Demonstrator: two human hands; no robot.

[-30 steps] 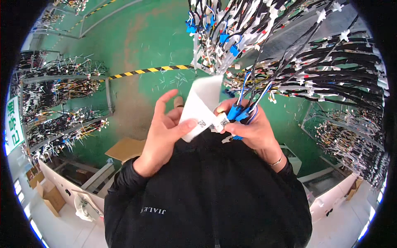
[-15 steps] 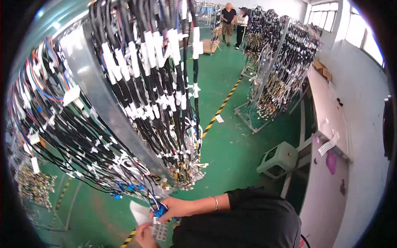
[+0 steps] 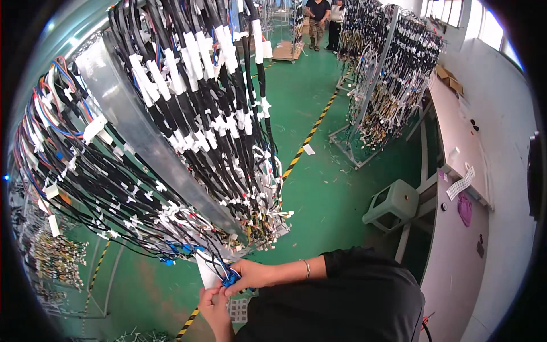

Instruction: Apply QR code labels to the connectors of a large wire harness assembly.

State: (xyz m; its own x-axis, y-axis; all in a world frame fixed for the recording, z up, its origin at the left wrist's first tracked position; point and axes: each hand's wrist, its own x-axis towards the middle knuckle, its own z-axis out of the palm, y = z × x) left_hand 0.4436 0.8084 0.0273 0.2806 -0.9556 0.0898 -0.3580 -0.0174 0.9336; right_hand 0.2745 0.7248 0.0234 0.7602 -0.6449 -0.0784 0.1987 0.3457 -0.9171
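My right hand (image 3: pixel 253 275), with a bracelet at the wrist, is closed round a cluster of blue connectors (image 3: pixel 230 279) at the end of black and white wires. Close against its fingertips is my left hand (image 3: pixel 215 310), its thumb and fingers pinched together; what lies between them is too small to make out. A white sheet (image 3: pixel 207 270) hangs just above the left fingers, behind the wires. Beside the left hand, partly covered by my dark clothing, is a sheet with a grid of small labels (image 3: pixel 239 310); which hand supports it is unclear.
A metal rack (image 3: pixel 142 125) thick with hanging black wire harnesses (image 3: pixel 199 108) fills the left. Farther off stands another loaded rack (image 3: pixel 382 74). At right are a pale stool (image 3: pixel 393 205) and a long table (image 3: pixel 456 137). Two people (image 3: pixel 317 23) stand at the back.
My view has tilted down a little. Both hands have come closer together at the blue connectors, and the label sheet now shows to the right of my left hand.
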